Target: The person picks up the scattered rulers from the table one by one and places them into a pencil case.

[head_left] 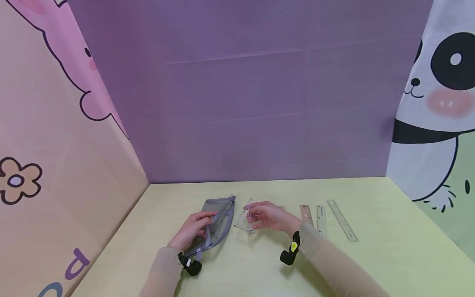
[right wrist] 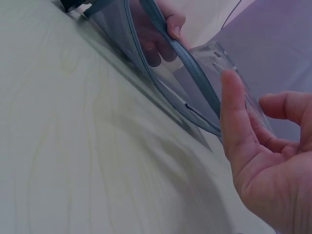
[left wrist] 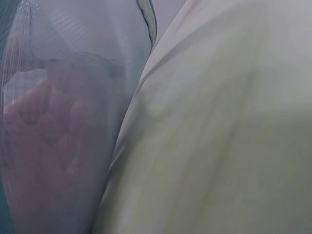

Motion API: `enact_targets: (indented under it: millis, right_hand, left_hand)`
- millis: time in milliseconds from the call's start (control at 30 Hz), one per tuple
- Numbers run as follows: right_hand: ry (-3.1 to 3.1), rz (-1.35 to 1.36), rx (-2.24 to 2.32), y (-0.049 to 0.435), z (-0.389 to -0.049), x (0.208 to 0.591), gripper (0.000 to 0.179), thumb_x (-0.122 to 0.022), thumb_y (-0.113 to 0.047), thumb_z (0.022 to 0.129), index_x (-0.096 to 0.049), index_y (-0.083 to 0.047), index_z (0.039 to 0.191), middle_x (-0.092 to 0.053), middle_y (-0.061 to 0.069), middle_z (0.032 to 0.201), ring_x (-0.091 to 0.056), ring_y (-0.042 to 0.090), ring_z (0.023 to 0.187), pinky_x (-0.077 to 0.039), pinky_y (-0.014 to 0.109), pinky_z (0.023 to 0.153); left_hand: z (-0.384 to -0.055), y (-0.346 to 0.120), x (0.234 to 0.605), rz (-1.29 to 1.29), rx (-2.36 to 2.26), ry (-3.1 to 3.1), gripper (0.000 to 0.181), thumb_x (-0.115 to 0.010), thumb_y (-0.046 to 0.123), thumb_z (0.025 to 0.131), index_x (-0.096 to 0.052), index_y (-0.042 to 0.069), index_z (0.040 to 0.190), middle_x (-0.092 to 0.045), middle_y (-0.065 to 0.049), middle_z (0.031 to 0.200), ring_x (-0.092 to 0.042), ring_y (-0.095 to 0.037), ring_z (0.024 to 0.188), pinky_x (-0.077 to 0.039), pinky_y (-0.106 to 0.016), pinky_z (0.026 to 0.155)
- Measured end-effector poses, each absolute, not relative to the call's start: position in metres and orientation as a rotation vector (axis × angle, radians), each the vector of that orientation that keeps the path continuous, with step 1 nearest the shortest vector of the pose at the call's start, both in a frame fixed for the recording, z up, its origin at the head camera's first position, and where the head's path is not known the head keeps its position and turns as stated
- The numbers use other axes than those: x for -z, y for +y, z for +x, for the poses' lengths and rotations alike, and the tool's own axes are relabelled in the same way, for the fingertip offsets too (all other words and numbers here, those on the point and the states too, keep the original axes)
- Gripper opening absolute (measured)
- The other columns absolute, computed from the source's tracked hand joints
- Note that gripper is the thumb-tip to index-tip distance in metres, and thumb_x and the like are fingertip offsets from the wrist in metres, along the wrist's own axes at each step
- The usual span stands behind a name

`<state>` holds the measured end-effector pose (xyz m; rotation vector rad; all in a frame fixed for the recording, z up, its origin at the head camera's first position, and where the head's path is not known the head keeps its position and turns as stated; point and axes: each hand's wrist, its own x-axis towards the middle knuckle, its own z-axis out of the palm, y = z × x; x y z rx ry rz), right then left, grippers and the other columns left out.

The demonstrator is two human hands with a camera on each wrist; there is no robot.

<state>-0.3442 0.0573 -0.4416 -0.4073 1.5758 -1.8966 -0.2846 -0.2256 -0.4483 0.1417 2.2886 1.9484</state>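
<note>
A grey-blue see-through zip pouch (head_left: 219, 231) lies slanted on the table. My left hand (head_left: 193, 227) grips it by the edge of its unzipped mouth. In the right wrist view, the zipper edges (right wrist: 197, 80) stand apart, and some left-hand fingers show through the sheer fabric. Just right of the pouch, my right hand (head_left: 270, 216) holds a clear plastic set square (head_left: 242, 224) between thumb and fingers, tilted up over the table. Through the pouch (left wrist: 92, 146), the left wrist view shows blurred left-hand fingers.
To the right lie a pink ruler (head_left: 306, 212), a short clear ruler (head_left: 321, 218) and a longer clear ruler (head_left: 342, 220). My right forearm partly covers the nearer ends of the first two. A purple backdrop (head_left: 237, 103) closes off the rear of the pale wooden table (head_left: 256, 268).
</note>
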Motion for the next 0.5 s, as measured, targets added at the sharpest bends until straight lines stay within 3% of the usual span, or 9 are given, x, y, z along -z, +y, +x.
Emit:
enact_targets:
  millis: [233, 500]
  right_hand:
    - [1.504, -0.418, 1.876, 0.041, -0.346, 0.441, 0.039, -0.044, -0.003, 0.098, -0.042, 0.016, 0.132, -0.063, 0.004, 0.084, -0.063, 0.009, 0.071, -0.054, 0.024, 0.062]
    - [1.493, -0.358, 1.896, 0.022, -0.344, 0.440, 0.031, -0.044, 0.001, 0.096, -0.049, 0.015, 0.123, -0.062, 0.005, 0.079, -0.062, 0.011, 0.067, -0.055, 0.026, 0.062]
  left_hand:
    - [-0.280, -0.224, 0.444, 0.127, -1.933, 2.302, 0.041, -0.058, 0.011, 0.091, -0.059, -0.002, 0.130, -0.054, -0.014, 0.132, -0.049, -0.012, 0.076, -0.045, -0.023, 0.053]
    - [-0.281, -0.223, 0.444, 0.105, -1.941, 2.299, 0.039, -0.059, 0.011, 0.089, -0.063, 0.000, 0.127, -0.055, -0.014, 0.130, -0.050, -0.014, 0.078, -0.045, -0.022, 0.054]
